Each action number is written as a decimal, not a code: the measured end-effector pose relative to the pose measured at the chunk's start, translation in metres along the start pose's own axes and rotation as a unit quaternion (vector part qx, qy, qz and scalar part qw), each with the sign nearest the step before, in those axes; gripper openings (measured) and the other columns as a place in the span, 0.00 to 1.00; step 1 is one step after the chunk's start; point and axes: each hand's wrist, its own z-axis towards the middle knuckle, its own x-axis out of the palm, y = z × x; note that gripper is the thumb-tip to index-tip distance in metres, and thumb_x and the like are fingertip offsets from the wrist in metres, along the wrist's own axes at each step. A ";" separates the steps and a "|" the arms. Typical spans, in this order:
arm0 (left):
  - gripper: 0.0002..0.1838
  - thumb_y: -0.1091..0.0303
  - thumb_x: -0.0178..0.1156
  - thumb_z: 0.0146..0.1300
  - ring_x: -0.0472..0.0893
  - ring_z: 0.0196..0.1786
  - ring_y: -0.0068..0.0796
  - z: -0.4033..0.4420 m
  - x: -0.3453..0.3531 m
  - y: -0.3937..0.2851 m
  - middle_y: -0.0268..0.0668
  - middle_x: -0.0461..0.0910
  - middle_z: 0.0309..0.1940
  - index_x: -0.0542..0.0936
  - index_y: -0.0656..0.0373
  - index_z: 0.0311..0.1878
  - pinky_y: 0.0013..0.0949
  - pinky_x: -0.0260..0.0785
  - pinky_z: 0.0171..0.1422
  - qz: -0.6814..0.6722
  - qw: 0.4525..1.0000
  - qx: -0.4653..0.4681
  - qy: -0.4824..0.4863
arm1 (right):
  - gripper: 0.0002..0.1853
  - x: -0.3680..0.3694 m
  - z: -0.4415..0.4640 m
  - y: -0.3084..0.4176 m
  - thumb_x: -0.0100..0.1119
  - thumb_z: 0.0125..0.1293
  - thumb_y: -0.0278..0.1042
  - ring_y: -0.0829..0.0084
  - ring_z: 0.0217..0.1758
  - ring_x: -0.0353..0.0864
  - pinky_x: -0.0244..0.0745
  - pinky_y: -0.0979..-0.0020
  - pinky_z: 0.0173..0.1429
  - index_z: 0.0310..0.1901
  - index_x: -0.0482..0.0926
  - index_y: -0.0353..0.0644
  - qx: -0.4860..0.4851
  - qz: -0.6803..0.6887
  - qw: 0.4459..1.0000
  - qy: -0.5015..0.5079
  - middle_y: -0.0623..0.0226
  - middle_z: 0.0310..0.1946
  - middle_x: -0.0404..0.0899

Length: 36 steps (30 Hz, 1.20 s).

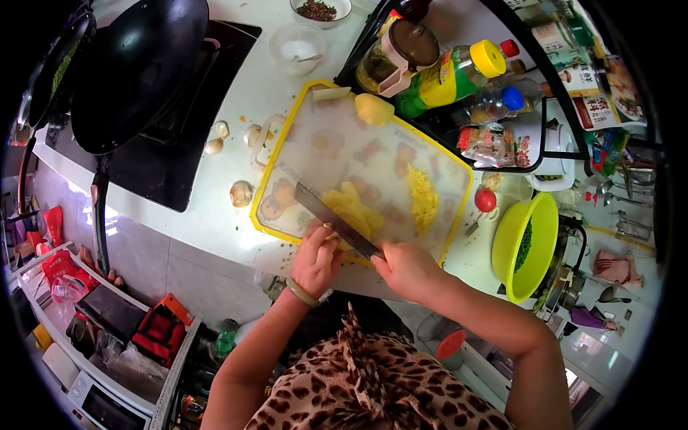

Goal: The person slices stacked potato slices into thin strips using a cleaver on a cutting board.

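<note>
My right hand (pixel 408 271) is closed round the handle of a kitchen knife (pixel 337 221), its broad blade slanting across the near part of a yellow-rimmed cutting board (pixel 453 222). Curled fingers of my left hand (pixel 317 256) press down beside the blade, on pale yellow potato that they mostly hide. Just beyond the blade lie overlapping potato slices (pixel 352 206). To their right is a heap of thin potato shreds (pixel 423 197). A whole peeled potato (pixel 374 110) rests at the board's far edge, near a pale cut piece (pixel 331 94).
Left of the board are garlic bulbs (pixel 241 193) and a black wok (pixel 140 72) over the cooktop. A rack with bottles (pixel 448 75) stands behind. To the right are a red tomato-like ball (pixel 485 200) and a green basin (pixel 506 247) holding chopped greens.
</note>
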 end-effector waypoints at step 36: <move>0.21 0.77 0.71 0.47 0.77 0.50 0.50 -0.004 0.000 0.002 0.52 0.70 0.53 0.72 0.63 0.44 0.42 0.73 0.51 0.041 0.999 -0.012 0.014 | 0.15 0.010 -0.018 -0.016 0.54 0.66 0.41 0.47 0.35 0.79 0.72 0.53 0.40 0.36 0.74 0.34 0.030 0.029 0.998 -0.044 0.48 0.29 0.79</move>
